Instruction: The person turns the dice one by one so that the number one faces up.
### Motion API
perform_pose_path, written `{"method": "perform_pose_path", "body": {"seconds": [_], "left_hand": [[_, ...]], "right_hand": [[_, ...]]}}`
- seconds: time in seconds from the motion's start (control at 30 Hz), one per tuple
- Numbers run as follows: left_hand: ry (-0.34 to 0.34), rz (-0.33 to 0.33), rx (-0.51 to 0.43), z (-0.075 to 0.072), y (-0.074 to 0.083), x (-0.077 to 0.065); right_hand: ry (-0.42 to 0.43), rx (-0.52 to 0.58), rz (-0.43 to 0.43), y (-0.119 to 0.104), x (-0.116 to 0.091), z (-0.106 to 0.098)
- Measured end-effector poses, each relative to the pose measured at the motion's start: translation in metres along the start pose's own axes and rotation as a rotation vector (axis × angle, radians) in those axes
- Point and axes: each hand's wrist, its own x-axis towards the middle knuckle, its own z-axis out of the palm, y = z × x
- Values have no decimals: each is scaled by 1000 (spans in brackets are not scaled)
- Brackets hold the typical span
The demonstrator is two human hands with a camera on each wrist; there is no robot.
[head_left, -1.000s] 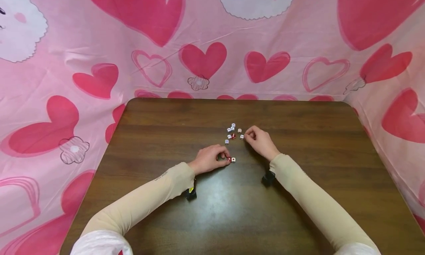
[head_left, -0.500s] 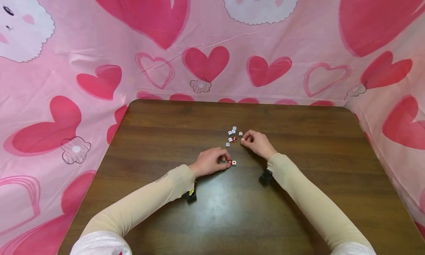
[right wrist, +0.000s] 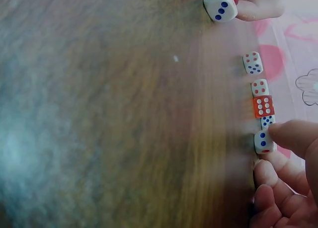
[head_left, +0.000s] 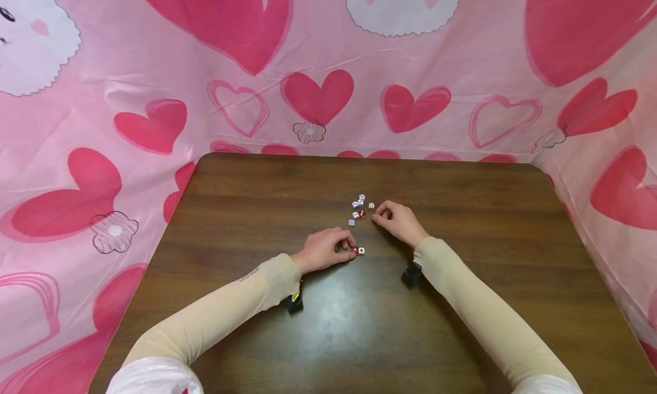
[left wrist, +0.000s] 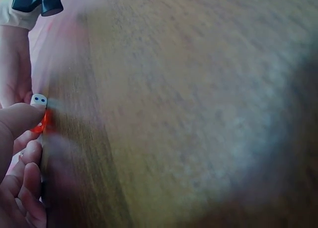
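My left hand pinches a translucent red die on the table, with thumb and finger at its sides. Against that die's right side sits a white die. In the right wrist view, thumb and fingers of my right hand pinch another white die with blue pips. That die is hidden behind the fingertips in the head view, where the right hand is just right of a loose cluster. The cluster has several white dice and a second red die.
A brown wood-grain table lies under both hands. Behind it and at its sides hangs a pink cloth printed with hearts. A small black device is strapped to each wrist.
My right hand has moved slightly left and down onto the rightmost white die of the cluster and grips it. The left hand stays on the red die.
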Motion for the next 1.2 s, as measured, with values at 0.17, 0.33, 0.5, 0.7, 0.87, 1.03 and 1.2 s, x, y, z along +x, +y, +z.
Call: {"method": "perform_pose_path", "body": {"seconds": [0.17, 0.33, 0.5, 0.7, 0.87, 1.03, 1.2], "left_hand": [[11, 5, 2, -2, -2, 1], [2, 7, 0, -2, -2, 1], [-11, -4, -1, -1, -2, 1], [-9, -9, 9, 1, -2, 1], [1, 0, 6, 2, -1, 0], [10, -1, 15, 2, 0, 0], [14, -2, 21, 3, 1, 0]], "right_hand": [[-22, -10, -25, -1, 2, 0], [-23, -32, -59, 1, 1, 1], [-27, -14, -80, 3, -1, 2], [-42, -1, -85, 4, -4, 2], [-43, -57, -134, 4, -5, 3], [-105, -131, -233, 2, -12, 4], [-168, -194, -344, 0, -26, 5]]}}
